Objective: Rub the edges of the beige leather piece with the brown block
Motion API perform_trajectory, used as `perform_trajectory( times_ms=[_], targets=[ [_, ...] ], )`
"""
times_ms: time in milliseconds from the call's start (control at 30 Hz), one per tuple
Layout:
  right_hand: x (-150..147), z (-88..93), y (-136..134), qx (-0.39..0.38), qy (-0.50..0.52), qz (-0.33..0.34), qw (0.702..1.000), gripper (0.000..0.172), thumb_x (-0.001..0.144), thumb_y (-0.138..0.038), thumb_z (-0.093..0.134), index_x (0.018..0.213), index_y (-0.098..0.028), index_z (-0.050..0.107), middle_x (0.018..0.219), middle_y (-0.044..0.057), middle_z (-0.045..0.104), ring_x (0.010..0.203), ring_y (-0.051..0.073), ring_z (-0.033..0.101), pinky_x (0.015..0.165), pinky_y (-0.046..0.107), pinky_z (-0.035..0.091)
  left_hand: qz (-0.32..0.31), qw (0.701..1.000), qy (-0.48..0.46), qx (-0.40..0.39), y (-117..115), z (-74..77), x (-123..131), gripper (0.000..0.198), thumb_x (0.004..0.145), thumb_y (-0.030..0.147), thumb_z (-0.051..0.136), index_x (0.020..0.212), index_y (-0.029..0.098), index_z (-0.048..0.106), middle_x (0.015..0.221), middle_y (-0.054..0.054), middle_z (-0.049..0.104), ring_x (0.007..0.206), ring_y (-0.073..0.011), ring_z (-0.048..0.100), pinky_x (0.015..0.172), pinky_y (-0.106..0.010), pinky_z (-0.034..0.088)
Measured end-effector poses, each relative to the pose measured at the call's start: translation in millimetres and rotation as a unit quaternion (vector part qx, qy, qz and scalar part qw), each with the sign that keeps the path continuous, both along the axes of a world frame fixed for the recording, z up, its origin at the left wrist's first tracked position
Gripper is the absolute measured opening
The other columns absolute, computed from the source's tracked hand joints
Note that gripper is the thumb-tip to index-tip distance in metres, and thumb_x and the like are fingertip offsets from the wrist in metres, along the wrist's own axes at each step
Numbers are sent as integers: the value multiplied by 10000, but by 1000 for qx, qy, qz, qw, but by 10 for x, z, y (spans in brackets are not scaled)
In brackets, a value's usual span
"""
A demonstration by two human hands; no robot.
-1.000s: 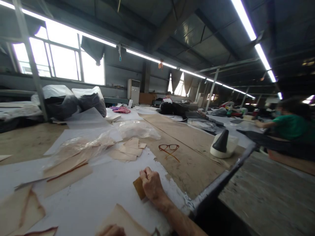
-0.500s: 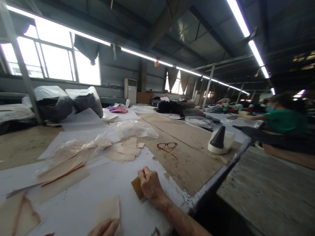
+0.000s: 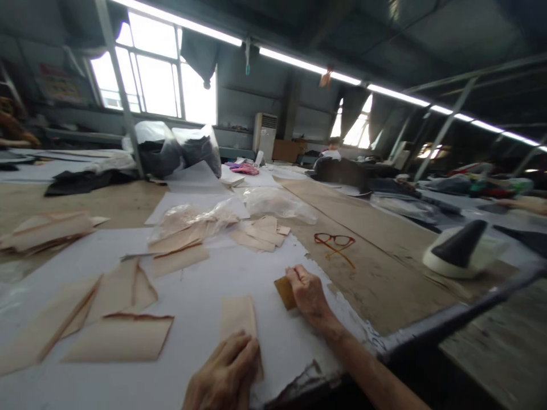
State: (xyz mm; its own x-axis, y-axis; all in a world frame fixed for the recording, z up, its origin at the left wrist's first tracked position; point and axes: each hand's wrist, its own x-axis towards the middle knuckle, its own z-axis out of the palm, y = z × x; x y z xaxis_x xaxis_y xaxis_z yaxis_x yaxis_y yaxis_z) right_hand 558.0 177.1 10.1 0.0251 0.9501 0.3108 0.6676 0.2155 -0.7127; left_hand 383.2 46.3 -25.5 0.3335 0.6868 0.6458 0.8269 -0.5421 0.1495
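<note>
My left hand (image 3: 224, 373) lies flat with fingers extended, pressing the near end of a beige cut piece (image 3: 238, 313) on the white sheet (image 3: 196, 333) that covers the tabletop (image 3: 384, 285). My right hand (image 3: 308, 293) is clenched around a tan block (image 3: 284, 292), just right of the piece. Red-rimmed glasses (image 3: 335, 240) lie beyond it, apart.

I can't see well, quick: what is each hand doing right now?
Left hand: open, flat on a beige piece.
Right hand: closed around a tan block.
</note>
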Motion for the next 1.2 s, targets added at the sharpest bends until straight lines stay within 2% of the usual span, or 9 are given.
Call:
perform_trajectory(
  times_ms=[133,267,433,533,667,767,933,1067,1200],
  targets=[
    [-59,105,-35,-49,-13,-19,999,295,775,-333,387,518,-190,403,463,-38,408,450,101,372,447,209,252,20,991,-63,-120,-82,162,134,310,735,65,388,977,214,511,1019,-24,551,996,-141,494,871,-233,425],
    [-329,174,-279,-31,-59,22,998,306,794,-342,368,532,-188,407,479,-30,451,456,95,393,454,203,260,8,978,-97,-185,-102,228,166,295,695,43,357,898,180,521,944,-53,532,912,-181,490,781,-297,471],
    [-652,47,-412,21,-230,45,972,245,840,-283,320,709,-167,491,556,16,565,490,117,492,475,219,270,-19,980,-99,-173,-93,201,150,302,703,53,353,931,151,524,905,-55,534,908,-177,468,814,-294,449],
    [-738,-18,-273,47,-328,20,943,229,850,-260,302,770,-154,489,581,40,591,520,146,546,464,229,268,-17,987,-84,-134,-90,105,146,340,713,72,364,1019,125,501,951,-70,531,960,-184,454,889,-298,409],
    [-812,-11,-41,51,-390,-18,919,240,857,-257,279,794,-142,480,591,60,596,561,177,585,457,231,295,-5,992,-64,-112,-97,41,152,393,708,72,380,1089,103,470,1020,-84,518,1034,-199,424,938,-295,370],
    [-851,-28,36,68,-398,-34,914,246,862,-265,265,801,-141,469,597,63,601,570,186,595,462,232,319,3,990,-64,-127,-105,88,161,398,691,66,389,1078,105,476,1002,-84,524,1014,-198,434,922,-289,385],
    [-889,-80,123,94,-386,-73,915,247,866,-257,252,815,-129,458,616,76,609,573,191,600,469,234,338,14,976,-100,-191,-122,203,183,304,672,41,373,921,158,503,902,-46,521,914,-178,454,838,-297,430],
    [-862,98,200,84,-367,-114,919,245,868,-257,259,862,-113,457,654,95,612,615,196,604,492,239,346,28,968,-109,-226,-149,247,195,270,673,22,366,846,191,487,903,-19,504,907,-162,438,804,-288,425],
    [-807,307,7,68,-322,-127,936,253,868,-302,281,837,-138,472,647,76,609,617,182,594,491,231,321,21,966,-112,-233,-163,255,187,237,678,31,375,818,188,484,879,-12,502,894,-159,435,792,-289,424]
  ],
)
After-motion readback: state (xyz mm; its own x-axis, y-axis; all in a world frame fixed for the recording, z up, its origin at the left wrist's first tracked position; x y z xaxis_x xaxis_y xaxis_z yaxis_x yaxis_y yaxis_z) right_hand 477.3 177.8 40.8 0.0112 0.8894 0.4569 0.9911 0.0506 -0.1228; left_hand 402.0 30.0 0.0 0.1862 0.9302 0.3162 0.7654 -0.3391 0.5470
